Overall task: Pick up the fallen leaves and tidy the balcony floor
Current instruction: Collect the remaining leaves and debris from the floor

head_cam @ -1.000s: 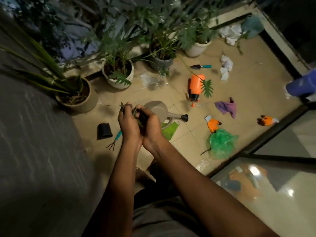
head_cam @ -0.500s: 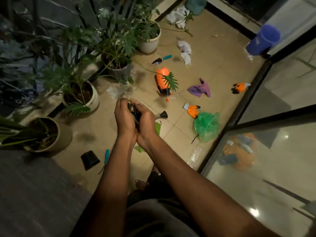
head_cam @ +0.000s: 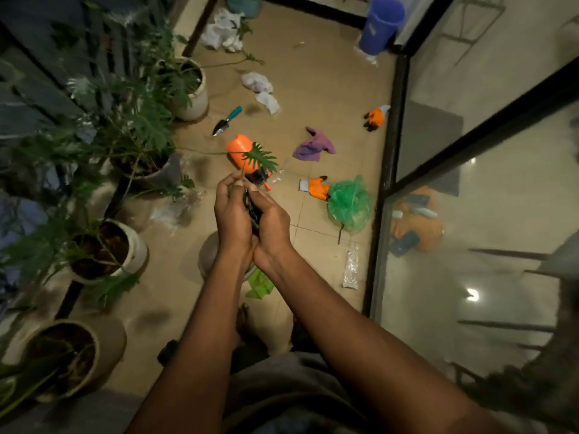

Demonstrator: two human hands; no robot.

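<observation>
My left hand (head_cam: pixel 233 214) and my right hand (head_cam: pixel 271 222) are pressed together at mid-frame, above the balcony floor (head_cam: pixel 316 86). Between the palms they grip a dark bunch of fallen leaves (head_cam: pixel 250 208). A thin stem sticks up past my left fingertips. Most of the bunch is hidden inside the hands. A green plastic bag (head_cam: pixel 349 205) lies on the tiles to the right of my hands. Another green leaf (head_cam: pixel 260 285) lies on the floor under my wrists.
Potted plants (head_cam: pixel 106 249) line the left railing. On the tiles lie an orange sprayer (head_cam: pixel 241 151), a trowel (head_cam: pixel 227 120), a purple cloth (head_cam: pixel 313 145), two orange gloves (head_cam: pixel 318 187), white rags (head_cam: pixel 261 89) and a grey watering can (head_cam: pixel 208 253). A blue bucket (head_cam: pixel 380 23) stands far right beside the glass door (head_cam: pixel 385 170).
The view has swung to the right along the balcony; the pots slid to the left edge. My hands stay clasped on the leaf bunch and have closed tighter together.
</observation>
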